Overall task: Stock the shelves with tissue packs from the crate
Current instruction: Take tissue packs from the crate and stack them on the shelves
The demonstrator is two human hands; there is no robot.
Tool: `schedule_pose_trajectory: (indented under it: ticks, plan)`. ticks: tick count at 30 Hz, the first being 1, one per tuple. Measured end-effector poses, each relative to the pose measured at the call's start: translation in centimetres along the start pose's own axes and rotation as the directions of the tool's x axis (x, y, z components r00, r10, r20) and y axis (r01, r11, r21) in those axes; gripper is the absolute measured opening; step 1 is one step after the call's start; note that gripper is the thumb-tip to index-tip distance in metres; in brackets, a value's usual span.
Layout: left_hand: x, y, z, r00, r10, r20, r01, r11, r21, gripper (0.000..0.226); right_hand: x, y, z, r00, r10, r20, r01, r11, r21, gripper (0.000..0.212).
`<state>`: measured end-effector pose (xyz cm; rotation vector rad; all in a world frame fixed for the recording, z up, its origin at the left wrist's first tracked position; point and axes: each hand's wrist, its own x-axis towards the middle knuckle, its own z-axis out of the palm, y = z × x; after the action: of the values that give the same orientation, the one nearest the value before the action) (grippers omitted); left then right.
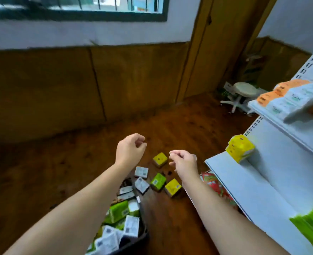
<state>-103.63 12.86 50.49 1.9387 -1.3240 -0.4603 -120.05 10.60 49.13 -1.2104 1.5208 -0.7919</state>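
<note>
Both my hands hang in the air above the wooden floor, fingers loosely curled and holding nothing: my left hand (131, 149) and my right hand (184, 162). Below them several tissue packs lie loose on the floor, among them a yellow pack (160, 159), a green pack (158, 181) and a white pack (141, 172). The dark crate (142, 234) at the bottom holds several white and green packs. On the white shelf unit (253, 190) at right stand a yellow pack (240, 148) and green packs (312, 225); the upper shelf (288, 126) carries white and orange packs.
A wood-panelled wall and a door close off the far side. A small white stool (243, 91) stands in the back corner by the shelf unit. Red packets (214, 183) lie on the bottom shelf beneath the white one. Bare wooden floor stretches to the left.
</note>
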Motion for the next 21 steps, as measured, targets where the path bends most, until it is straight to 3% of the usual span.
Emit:
schedule_pose_trajectory:
  ticks: [5,10,15,21]
  plan:
    - [-3.1,-11.1,-5.7,0.969,-0.246,-0.036,0.246,0.969,-0.001,0.018,-1.8,1.1,12.8,0.974,0.052,0.222,-0.020,0.989,-0.144,0.019]
    - [-7.7,-23.2,-10.6,0.879,-0.476,0.020,0.474,0.879,0.045,0.020,-4.8,6.1,24.5,0.885,0.210,0.416,-0.086,0.951,-0.296,0.019]
    - [-11.1,-31.5,-10.5,0.776,-0.629,0.048,0.626,0.777,0.060,0.015,-5.6,13.5,30.4,0.827,0.377,0.417,-0.197,0.889,-0.413,0.018]
    - [-14.6,-41.5,-3.5,0.608,-0.773,0.180,0.780,0.624,0.045,0.015,-3.1,24.3,35.2,0.761,0.501,0.412,-0.207,0.789,-0.578,0.021]
